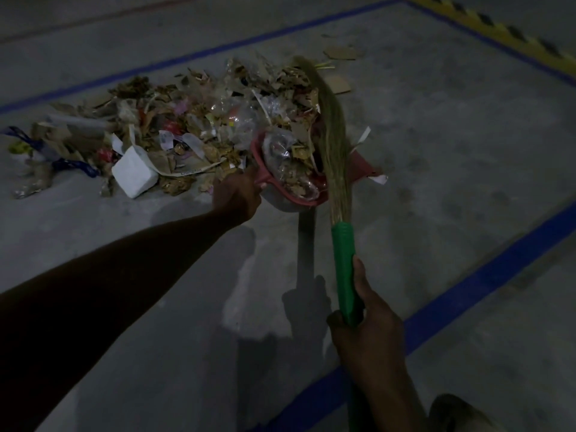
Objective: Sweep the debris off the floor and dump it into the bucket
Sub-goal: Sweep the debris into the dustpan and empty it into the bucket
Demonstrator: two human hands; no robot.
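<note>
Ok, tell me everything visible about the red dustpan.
The red plastic dustpan is a shallow scoop with a raised curved rim, heaped with cardboard scraps and clear plastic wrap. The left hand grips its short handle. It sits tilted at the near edge of the debris pile, and the bristles of the green-handled straw broom lie across its right side.

Dim, murky view; soft shadows, slight blur, wide-angle bending at edges.

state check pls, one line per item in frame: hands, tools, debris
Debris pile: mostly on the floor.
Dustpan: heaped full.
Broom: bristles against the dustpan's load.
Left hand: grips the dustpan handle.
Right hand: grips the broom's green handle.
Bucket: not in view.
</note>
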